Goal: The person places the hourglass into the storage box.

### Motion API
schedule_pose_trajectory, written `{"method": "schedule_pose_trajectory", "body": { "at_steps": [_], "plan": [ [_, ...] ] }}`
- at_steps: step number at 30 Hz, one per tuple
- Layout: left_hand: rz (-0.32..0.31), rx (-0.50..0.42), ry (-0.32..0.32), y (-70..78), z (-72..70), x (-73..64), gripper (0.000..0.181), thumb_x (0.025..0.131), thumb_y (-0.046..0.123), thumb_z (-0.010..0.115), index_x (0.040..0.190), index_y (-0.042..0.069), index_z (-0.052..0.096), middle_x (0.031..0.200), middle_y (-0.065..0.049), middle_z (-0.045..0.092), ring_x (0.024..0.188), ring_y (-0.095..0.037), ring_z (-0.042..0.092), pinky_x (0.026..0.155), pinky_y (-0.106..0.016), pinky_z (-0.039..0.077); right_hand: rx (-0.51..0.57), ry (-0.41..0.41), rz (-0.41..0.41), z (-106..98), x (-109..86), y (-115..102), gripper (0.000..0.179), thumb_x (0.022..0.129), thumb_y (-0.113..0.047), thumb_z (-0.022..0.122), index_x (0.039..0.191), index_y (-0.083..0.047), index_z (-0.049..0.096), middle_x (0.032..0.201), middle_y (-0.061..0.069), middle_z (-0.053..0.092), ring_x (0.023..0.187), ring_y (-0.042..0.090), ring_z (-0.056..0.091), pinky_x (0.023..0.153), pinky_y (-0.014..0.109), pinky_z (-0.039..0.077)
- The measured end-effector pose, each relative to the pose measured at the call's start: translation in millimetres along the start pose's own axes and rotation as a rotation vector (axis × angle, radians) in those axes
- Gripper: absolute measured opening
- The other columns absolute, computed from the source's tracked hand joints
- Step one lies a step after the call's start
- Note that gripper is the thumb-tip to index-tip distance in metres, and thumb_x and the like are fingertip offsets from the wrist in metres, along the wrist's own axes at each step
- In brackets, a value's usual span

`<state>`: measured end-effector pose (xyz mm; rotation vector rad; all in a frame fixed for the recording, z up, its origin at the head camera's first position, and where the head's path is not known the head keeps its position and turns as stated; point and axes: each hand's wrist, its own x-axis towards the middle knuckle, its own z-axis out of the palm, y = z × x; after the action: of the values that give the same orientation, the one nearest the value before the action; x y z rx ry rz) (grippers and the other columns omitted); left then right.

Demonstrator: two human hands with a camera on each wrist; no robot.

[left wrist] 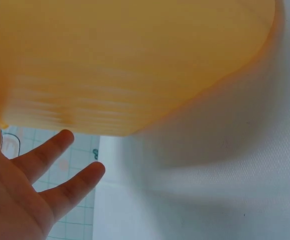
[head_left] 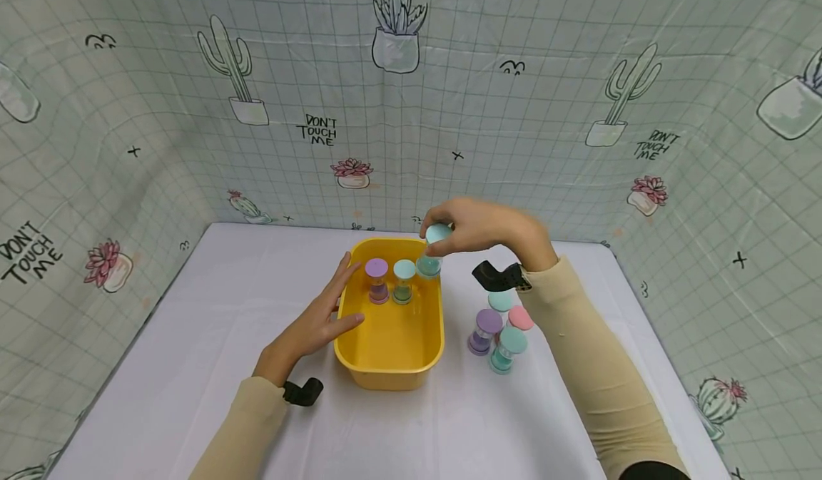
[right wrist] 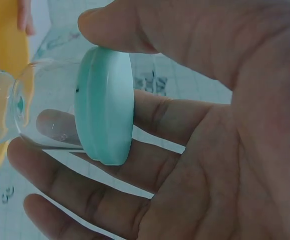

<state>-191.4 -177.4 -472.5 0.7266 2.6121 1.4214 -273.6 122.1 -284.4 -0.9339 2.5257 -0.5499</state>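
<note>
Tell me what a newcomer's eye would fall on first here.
Most likely the bright yellow bin in the middle of the pale table, with a purple-capped hourglass and a teal-capped one upright inside. Next, the right hand, holding a teal-topped hourglass at the bin's far right corner. Behind, the cactus-print backdrop warns "DON'T TOUCH ME".

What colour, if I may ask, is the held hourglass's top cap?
The top cap is mint green, clearest in the right wrist view.

Curtained tabletop booth, cactus-print cloth walls, white-covered table
</note>
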Motion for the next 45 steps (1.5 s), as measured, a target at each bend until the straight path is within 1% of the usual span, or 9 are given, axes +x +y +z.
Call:
{"method": "schedule_pose_trajectory", "body": {
  "at_steps": [3,7,12,16,23,26,31,37,45],
  "plan": [
    [-0.010,-0.003,-0.003,-0.7,-0.3,0.0,0.085,0.099,0.042,0.061,0.167,0.023,0.014,0.175,-0.002,-0.009,0.159,-0.041,0.016,0.110,-0.069,0.042,-0.011,-0.027,-0.026,5.2,9.4,-8.8,0.031,0.091,-0.035,0.071,0.116,-0.016,0.072,0.113,0.003,0.072,0.092,0.020,0.063,0.082,0.033,0.057],
    [-0.016,-0.011,-0.011,-1.2,-0.8,-0.2,0.085,0.099,0.041,0.061,0.167,0.025,0.013,0.175,0.001,-0.010,0.159,-0.039,0.015,0.110,-0.069,0.041,-0.019,-0.068,-0.063,14.2,22.5,-17.8,0.036,0.092,-0.032,0.072,0.121,-0.011,0.071,0.118,0.005,0.072,0.096,0.019,0.064,0.086,0.032,0.058],
    [-0.010,-0.019,-0.018,-1.4,-1.9,0.0,0.085,0.100,0.041,0.060,0.167,0.026,0.012,0.175,0.001,-0.011,0.159,-0.039,0.015,0.111,-0.069,0.041,-0.020,-0.126,-0.086,27.6,38.6,-26.0,0.032,0.092,-0.028,0.072,0.118,-0.009,0.071,0.113,0.005,0.071,0.092,0.019,0.064,0.084,0.030,0.059],
    [-0.011,-0.023,-0.022,-0.6,-2.5,0.5,0.085,0.100,0.041,0.061,0.167,0.026,0.011,0.175,0.001,-0.011,0.159,-0.039,0.015,0.111,-0.070,0.040,-0.029,-0.177,-0.070,38.8,48.8,-28.6,0.032,0.094,-0.030,0.073,0.119,-0.010,0.071,0.116,0.004,0.071,0.095,0.017,0.065,0.086,0.027,0.058],
    [-0.011,-0.019,-0.025,0.1,-2.2,1.3,0.084,0.100,0.030,0.061,0.167,0.026,0.011,0.175,0.002,-0.011,0.159,-0.039,0.016,0.111,-0.070,0.040,-0.040,-0.214,-0.035,58.2,62.1,-29.5,0.041,0.093,-0.030,0.074,0.128,-0.008,0.070,0.119,0.002,0.070,0.101,0.018,0.064,0.091,0.029,0.057],
    [-0.005,-0.020,-0.023,0.3,-2.4,1.5,0.084,0.100,0.028,0.061,0.167,0.025,0.011,0.175,0.000,-0.011,0.159,-0.040,0.017,0.110,-0.070,0.041,-0.020,-0.230,-0.024,66.9,66.5,-29.5,0.040,0.094,-0.029,0.075,0.127,-0.008,0.071,0.115,0.001,0.070,0.099,0.017,0.063,0.088,0.029,0.056],
    [-0.001,-0.019,-0.023,0.5,-2.4,1.5,0.083,0.100,0.026,0.061,0.167,0.024,0.012,0.175,-0.002,-0.010,0.158,-0.042,0.017,0.110,-0.071,0.041,-0.022,-0.270,-0.013,81.0,74.4,-29.2,0.029,0.094,-0.028,0.076,0.118,-0.012,0.074,0.107,-0.001,0.070,0.087,0.018,0.063,0.078,0.028,0.057],
    [0.002,-0.022,-0.027,0.2,-3.3,1.4,0.083,0.100,0.026,0.061,0.167,0.024,0.012,0.175,-0.002,-0.010,0.158,-0.041,0.016,0.110,-0.070,0.041,0.018,-0.316,0.053,94.8,83.3,-27.2,0.034,0.093,-0.024,0.077,0.124,-0.009,0.071,0.111,0.003,0.065,0.083,0.018,0.063,0.073,0.027,0.059],
    [0.000,-0.022,-0.028,-0.1,-4.3,2.0,0.083,0.100,0.027,0.061,0.167,0.023,0.013,0.175,-0.002,-0.009,0.159,-0.040,0.015,0.110,-0.069,0.041,0.007,-0.320,0.097,104.5,90.9,-25.5,0.036,0.093,-0.023,0.078,0.125,-0.011,0.070,0.113,0.003,0.063,0.082,0.018,0.059,0.072,0.025,0.056]
  ]
}}
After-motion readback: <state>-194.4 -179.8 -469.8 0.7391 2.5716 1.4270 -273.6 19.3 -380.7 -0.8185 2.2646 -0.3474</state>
